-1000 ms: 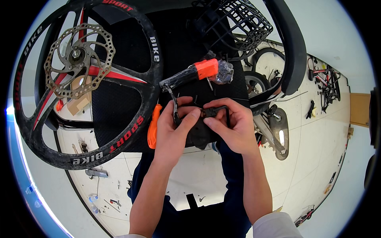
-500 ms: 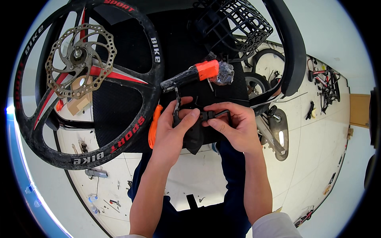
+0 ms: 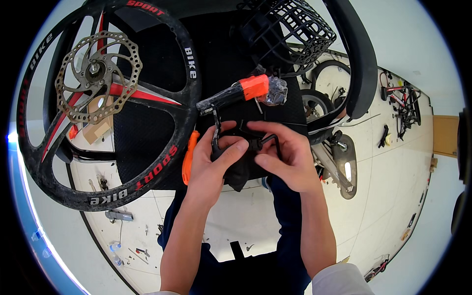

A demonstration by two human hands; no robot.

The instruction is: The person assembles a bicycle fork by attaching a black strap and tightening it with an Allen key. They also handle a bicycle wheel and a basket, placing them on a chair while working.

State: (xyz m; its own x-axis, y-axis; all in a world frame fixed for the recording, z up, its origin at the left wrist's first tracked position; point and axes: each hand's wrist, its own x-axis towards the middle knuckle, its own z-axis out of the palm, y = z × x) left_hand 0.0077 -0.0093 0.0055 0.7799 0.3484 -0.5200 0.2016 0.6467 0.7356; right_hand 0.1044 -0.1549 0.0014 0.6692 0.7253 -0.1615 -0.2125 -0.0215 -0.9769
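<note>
My left hand (image 3: 209, 164) is closed around a black bike part that looks like a brake lever (image 3: 215, 129); its worn, narrow blade stands up past my fingers. Below the thumb hangs a dark, blunt piece (image 3: 239, 178). From the part's right end comes a thin, bent black rod (image 3: 273, 137); whether it is a hex key or a cable I cannot tell. My right hand (image 3: 294, 164) is spread around that rod, thumb and index finger apart. Just beyond the lever lies a black handlebar grip (image 3: 221, 100) with orange wrap (image 3: 254, 87) and clear plastic on its end.
A spoked wheel with a brake disc (image 3: 98, 76) takes up the left. An orange-handled tool (image 3: 189, 160) lies beside my left hand. Black basket (image 3: 307, 29) at the back, curved black armrest (image 3: 361, 64) at right. Bike parts (image 3: 400, 105) and a crank (image 3: 344, 172) are on the floor.
My right thumb and fingers have come apart from the fitting at the part's right end. The bent rod has turned slightly. My left hand keeps its hold.
</note>
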